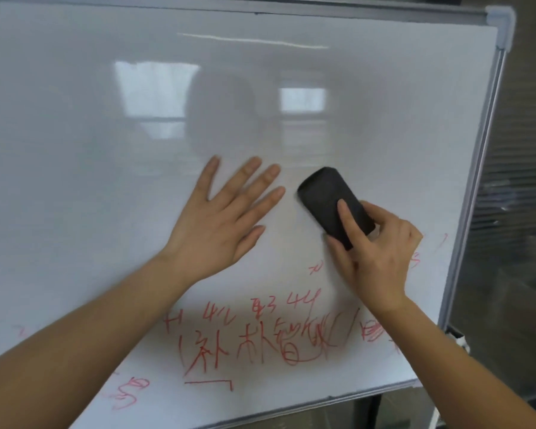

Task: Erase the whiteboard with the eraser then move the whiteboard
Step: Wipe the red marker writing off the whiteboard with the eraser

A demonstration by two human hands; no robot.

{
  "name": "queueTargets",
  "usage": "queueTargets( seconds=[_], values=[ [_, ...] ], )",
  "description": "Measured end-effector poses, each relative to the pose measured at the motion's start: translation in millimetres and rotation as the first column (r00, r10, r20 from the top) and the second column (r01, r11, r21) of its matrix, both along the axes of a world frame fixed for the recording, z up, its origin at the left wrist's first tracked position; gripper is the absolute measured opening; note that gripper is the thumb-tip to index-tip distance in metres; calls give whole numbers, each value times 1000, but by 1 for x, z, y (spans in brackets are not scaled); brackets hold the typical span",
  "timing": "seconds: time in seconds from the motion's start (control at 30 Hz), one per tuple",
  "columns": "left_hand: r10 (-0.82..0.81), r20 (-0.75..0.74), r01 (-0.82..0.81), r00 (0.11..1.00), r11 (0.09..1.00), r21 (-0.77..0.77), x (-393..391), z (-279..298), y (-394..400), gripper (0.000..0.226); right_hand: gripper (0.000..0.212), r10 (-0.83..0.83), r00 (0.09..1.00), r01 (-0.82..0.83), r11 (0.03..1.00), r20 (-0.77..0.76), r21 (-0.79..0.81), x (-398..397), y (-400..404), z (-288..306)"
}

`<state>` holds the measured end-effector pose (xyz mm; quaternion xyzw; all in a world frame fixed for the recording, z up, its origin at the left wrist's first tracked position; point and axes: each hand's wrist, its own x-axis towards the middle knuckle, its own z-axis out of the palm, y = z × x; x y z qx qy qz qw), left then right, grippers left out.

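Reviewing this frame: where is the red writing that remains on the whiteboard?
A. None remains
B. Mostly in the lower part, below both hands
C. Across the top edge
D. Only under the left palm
B: the red writing sits low on the whiteboard, beneath the left hand and the right hand gripping the eraser.

Whiteboard [106, 150]: upright, silver-framed, red writing at 6 o'clock. Black eraser [328, 199] against surface, tilted toward 11 o'clock.

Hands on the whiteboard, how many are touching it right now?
1. The left hand lies flat on the whiteboard; the right hand grips the eraser instead.
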<state>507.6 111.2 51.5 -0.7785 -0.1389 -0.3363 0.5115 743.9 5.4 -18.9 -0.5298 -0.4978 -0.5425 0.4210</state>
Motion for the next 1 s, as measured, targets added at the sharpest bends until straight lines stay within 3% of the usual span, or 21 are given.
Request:
queueTargets(
  seconds=[0.27,0.5,0.67,1.0],
  values=[
    [90,28,-91,996,995,28,-2,-3,4,54,46,65,991,-60,997,-119,46,15,3,14],
    [132,20,-133,991,990,51,-1,-3,5,56,41,121,992,-117,989,44,-86,-8,6,-32],
    [122,26,-123,992,990,64,-2,-1,5,56,53,155,964,-123,980,214,-155,-11,5,-66],
    [121,30,-123,992,990,72,-3,-3,8,56,54,89,979,-70,992,184,-106,15,-2,-50]
  ],
)
